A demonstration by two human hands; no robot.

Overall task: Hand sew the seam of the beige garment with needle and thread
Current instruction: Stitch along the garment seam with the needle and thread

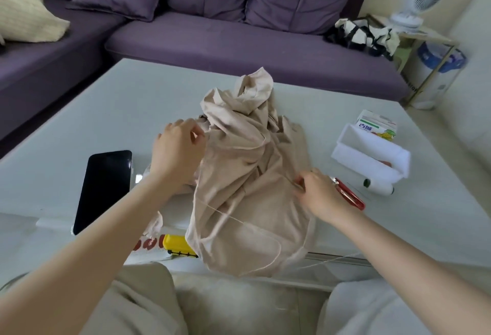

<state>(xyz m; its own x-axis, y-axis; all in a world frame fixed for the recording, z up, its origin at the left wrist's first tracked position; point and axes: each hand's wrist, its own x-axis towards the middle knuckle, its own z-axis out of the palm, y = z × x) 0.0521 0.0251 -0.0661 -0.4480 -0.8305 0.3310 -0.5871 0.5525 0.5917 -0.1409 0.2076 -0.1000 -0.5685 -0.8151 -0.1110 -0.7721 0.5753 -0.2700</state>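
Beige garment is sitting in a crumpled heap in the middle of the pale table. Its far end is bunching up into a twisted peak, and its near end is draping over the table's near edge toward the person's lap. The cloth is plain and matte, creasing into long folds, with narrow hemmed edges showing along its left and near sides.

A pale thread is lying across the near part of the cloth. It is running from the left edge down to the right, curving into a loop and trailing off to the right along the table's edge.

The left hand is curling over the garment's left edge, its fingertips pinching the fabric there. The right hand is working at the garment's right edge with its fingertips pinched tight on a thin sliver that looks like the needle, though it is too fine to be sure.

Red-handled scissors are lying just right of that hand, partly hidden by it. Farther right a white spool is resting beside a white foam tray. A dark phone is lying to the left of the garment, and a yellow box is peeking out at the near left, touching the cloth.
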